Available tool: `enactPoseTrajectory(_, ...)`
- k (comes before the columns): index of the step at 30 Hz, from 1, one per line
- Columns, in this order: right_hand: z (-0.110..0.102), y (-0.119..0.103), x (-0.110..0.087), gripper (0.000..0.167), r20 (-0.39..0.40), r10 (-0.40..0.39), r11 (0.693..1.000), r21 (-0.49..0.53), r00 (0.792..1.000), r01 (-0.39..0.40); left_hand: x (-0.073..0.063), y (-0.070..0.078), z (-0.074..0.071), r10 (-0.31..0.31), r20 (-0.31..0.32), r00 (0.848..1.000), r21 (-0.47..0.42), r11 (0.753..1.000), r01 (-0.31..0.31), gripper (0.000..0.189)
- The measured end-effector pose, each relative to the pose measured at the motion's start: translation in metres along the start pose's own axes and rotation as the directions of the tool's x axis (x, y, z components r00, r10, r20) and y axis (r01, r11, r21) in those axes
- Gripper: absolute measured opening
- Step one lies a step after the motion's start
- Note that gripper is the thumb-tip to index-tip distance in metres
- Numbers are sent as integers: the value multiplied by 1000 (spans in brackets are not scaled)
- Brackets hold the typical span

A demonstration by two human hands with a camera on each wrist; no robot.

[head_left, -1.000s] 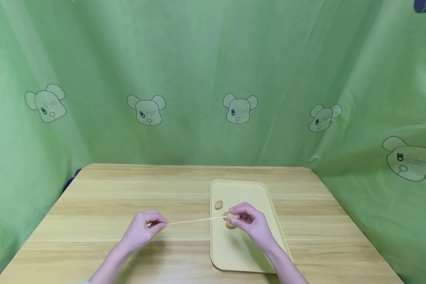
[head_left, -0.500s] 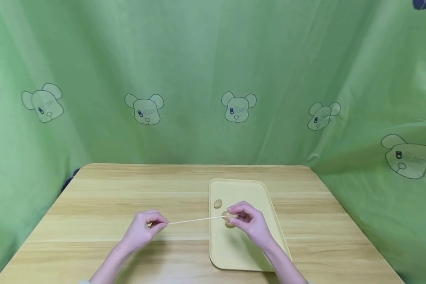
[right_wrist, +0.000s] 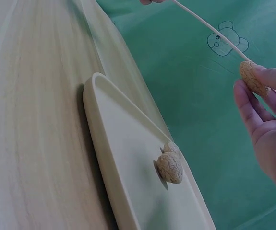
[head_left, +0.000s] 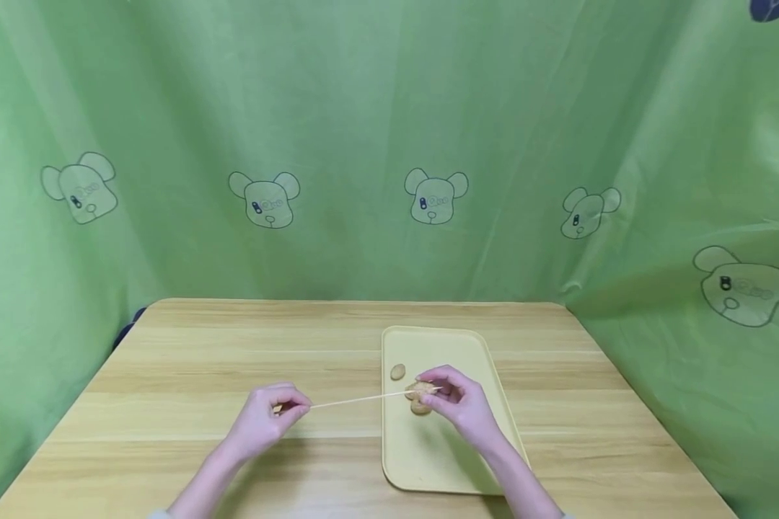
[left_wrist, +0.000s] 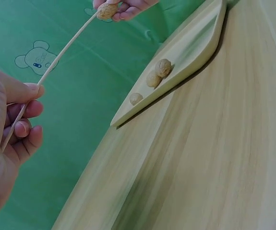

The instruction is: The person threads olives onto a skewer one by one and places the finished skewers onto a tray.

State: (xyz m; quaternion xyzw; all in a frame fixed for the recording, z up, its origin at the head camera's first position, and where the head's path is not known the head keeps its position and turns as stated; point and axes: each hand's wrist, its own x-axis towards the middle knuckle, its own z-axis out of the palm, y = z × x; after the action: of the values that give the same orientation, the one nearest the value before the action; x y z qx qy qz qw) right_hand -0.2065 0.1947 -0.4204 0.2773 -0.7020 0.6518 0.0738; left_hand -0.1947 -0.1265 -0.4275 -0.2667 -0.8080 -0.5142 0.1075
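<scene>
A thin wooden skewer (head_left: 357, 399) runs almost level between my two hands, above table height. Thumb and fingers of my left hand (head_left: 262, 419) pinch it toward its left end, and its tail lies across the curled fingers in the left wrist view. My right hand (head_left: 464, 411) pinches a small wrinkled brown food ball (right_wrist: 251, 78) between thumb and fingers. The skewer enters the ball's near end, and its pale tip pokes out on the far side. Similar brown balls (left_wrist: 163, 68) lie below in a pale yellow tray (head_left: 451, 461), one of them (head_left: 398, 372) set apart.
The tray, with a low raised rim, lies lengthwise on a light wood-grain table (head_left: 234, 346), right of its middle. A green curtain (head_left: 350, 130) with bear-head outlines hangs behind the table and along both sides.
The left hand has shifted slightly right along with the skewer. At the right hand, the skewer tip shows more clearly beyond the held ball. The balls in the tray have stayed put.
</scene>
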Motion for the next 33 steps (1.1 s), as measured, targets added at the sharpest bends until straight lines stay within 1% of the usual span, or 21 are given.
enactPoseTrajectory(4,0,-1,2,31,5,35,999,9,999,-35,1,1,-3,-4,-5,1000,-4,1000,4,9)
enactPoseTrajectory(11,4,0,4,30,-17,20,999,-33,1000,-20,2,-2,-9,-10,-2,1000,22,1000,10,10)
enactPoseTrajectory(15,4,-2,4,30,-26,32,999,-38,999,-33,2,-3,-8,6,-11,1000,21,1000,-6,10)
enactPoseTrajectory(19,1,-3,1,31,-22,77,996,-37,997,-78,2,-3,-5,12,-8,1000,7,1000,-12,9)
enactPoseTrajectory(22,0,-4,-1,33,-25,131,991,5,991,-131,1,-3,-2,-1,-2,1000,11,1000,2,7)
enactPoseTrajectory(24,-1,-4,-2,33,-28,151,988,31,988,-150,2,-2,-1,-3,-4,1000,20,1000,3,7)
enactPoseTrajectory(26,0,-4,-3,34,-31,150,988,50,988,-148,3,1,-1,3,-12,1000,30,1000,-2,8)
enactPoseTrajectory(30,2,-5,-3,33,-44,120,992,49,992,-118,3,15,-4,16,-24,1000,32,999,-15,11)
enactPoseTrajectory(33,4,-6,-3,32,-71,112,993,39,991,-110,4,14,-5,27,-27,999,17,999,-27,11)
